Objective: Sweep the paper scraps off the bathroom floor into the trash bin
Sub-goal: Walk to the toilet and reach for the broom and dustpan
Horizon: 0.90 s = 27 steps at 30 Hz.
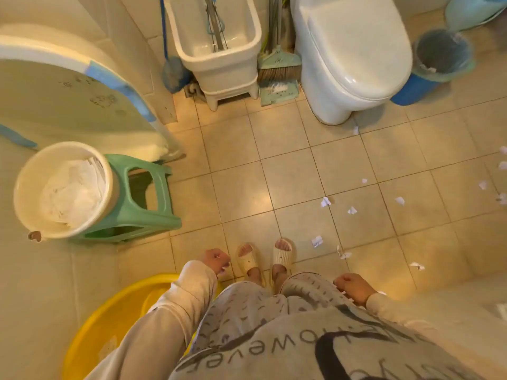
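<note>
Several white paper scraps [325, 202] lie scattered on the beige floor tiles to the right of my feet, reaching the right edge of the view. The blue trash bin [411, 87], lined with a clear bag, stands at the far right beside the toilet. A green broom [278, 67] and its green dustpan [278, 92] lean between the mop sink and the toilet. My left hand [215, 260] hangs by my left leg, fingers loosely curled, holding nothing. My right hand [354, 287] hangs at my right hip, also loosely curled and holding nothing.
A white toilet [351, 50] and a white mop sink [216, 45] stand at the far wall. At the left a green stool [148, 204] carries a white basin [24, 187]. A yellow basin [109, 316] lies by my left leg.
</note>
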Each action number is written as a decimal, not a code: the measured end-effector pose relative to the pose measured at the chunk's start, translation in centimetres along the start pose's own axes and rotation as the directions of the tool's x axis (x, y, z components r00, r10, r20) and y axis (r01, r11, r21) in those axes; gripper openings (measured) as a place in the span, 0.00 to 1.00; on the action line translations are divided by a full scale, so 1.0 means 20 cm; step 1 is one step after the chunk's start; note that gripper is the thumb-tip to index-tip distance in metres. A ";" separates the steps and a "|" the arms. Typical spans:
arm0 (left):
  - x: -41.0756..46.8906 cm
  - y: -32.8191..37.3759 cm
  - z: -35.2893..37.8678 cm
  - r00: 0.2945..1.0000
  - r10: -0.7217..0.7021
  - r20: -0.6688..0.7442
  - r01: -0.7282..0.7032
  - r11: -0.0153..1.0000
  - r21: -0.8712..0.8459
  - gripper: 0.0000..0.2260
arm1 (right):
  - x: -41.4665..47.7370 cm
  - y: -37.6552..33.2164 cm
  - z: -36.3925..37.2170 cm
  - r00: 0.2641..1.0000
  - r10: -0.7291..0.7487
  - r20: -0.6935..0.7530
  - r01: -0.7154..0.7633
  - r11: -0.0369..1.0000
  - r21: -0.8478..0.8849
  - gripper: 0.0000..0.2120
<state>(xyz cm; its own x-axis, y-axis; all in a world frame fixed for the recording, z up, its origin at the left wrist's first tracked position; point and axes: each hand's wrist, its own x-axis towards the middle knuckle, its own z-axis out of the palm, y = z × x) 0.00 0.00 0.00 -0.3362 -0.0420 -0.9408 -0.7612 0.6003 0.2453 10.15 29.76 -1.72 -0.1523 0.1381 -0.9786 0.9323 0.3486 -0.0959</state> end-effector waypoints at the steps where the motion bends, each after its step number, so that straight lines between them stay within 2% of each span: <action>1: 0.00 0.00 0.01 1.000 0.017 -0.027 -0.017 0.999 -0.029 0.15 | 0.01 -0.01 -0.02 1.000 -0.004 -0.006 0.004 1.000 -0.027 0.06; 5: -0.02 -0.04 0.04 0.995 -0.058 -0.080 0.048 0.990 -0.130 0.16 | 0.06 -0.12 -0.12 1.000 0.006 -0.010 -0.007 0.996 -0.085 0.06; 7: -0.04 -0.09 0.07 0.992 -0.094 -0.080 0.081 0.984 -0.161 0.15 | 0.09 -0.19 -0.17 0.999 -0.034 -0.008 0.033 0.993 -0.117 0.07; 10: -0.11 -0.17 0.11 0.980 -0.155 -0.123 0.134 0.977 -0.166 0.06 | 0.10 -0.32 -0.24 0.994 -0.102 -0.028 0.096 0.982 -0.163 0.12; 11: -0.13 -0.20 0.13 0.974 -0.162 -0.160 0.128 0.970 -0.205 0.04 | 0.11 -0.37 -0.26 0.993 -0.118 -0.032 0.111 0.981 -0.162 0.13; 14: -0.18 -0.21 0.16 0.946 -0.230 -0.230 0.112 0.894 -0.434 0.09 | 0.08 -0.51 -0.32 0.984 -0.173 -0.048 0.168 0.981 -0.097 0.14; 18: -0.12 -0.18 0.13 0.910 -0.339 -0.237 0.155 0.810 -0.565 0.09 | 0.06 -0.67 -0.37 0.967 -0.254 -0.037 0.251 0.966 -0.058 0.14; 21: 0.00 -0.09 0.04 0.926 -0.313 -0.209 0.181 0.857 -0.483 0.05 | 0.07 -0.77 -0.38 0.958 -0.284 -0.034 0.284 0.959 -0.016 0.12; 27: 0.27 0.26 -0.23 0.969 -0.211 -0.131 0.162 0.937 -0.309 0.15 | 0.13 -0.93 -0.39 0.963 -0.262 -0.069 0.263 0.965 -0.006 0.07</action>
<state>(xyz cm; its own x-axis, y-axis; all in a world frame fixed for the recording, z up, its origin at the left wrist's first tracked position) -8.24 -0.75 -2.69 -0.2376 -0.2718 -0.9326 -0.9394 0.3087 0.1494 -10.03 30.84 -1.06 -0.4138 0.1053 -0.9042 0.8576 0.3784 -0.3484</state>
